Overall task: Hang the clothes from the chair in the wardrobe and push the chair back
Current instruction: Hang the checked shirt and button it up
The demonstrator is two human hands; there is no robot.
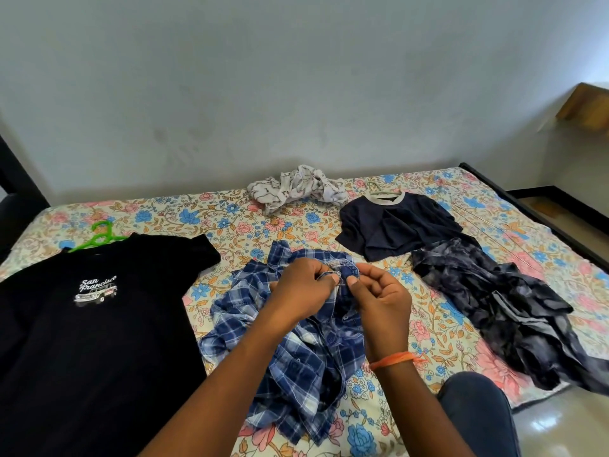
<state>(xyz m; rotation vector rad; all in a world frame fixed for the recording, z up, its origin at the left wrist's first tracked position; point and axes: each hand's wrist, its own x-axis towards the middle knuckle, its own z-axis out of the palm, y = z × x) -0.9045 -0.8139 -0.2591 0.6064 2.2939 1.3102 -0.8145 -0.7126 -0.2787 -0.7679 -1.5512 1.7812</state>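
Your left hand (301,288) pinches the collar of a blue and white plaid button-up shirt (296,351), thumb and fingertips curled tight on the fabric edge. Your right hand (382,305) meets it from the other side, its fingers curled in and pinching the same collar area just beside the left fingertips. A thin orange thread bracelet (393,359) circles your right wrist.

The shirt lies crumpled directly under both hands and spreads back toward you across a bed sheet with pink, blue and orange flowers (230,222).

To the left of your fingers, a black T-shirt printed with "San Francisco" and a small car (95,324) lies flat, with a bright green plastic hanger (99,237) poking out of its neck.

Beyond your right fingers, a navy T-shirt with a pale ribbed collar (395,225) lies on the sheet, a pale hanger hook (375,188) showing above its neck. To the right of it, touching its lower edge, a dark grey mottled garment (494,308) sprawls in folds.

Farthest beyond your hands, near the pale wall (296,77), sits a bunched white patterned cloth (296,188).
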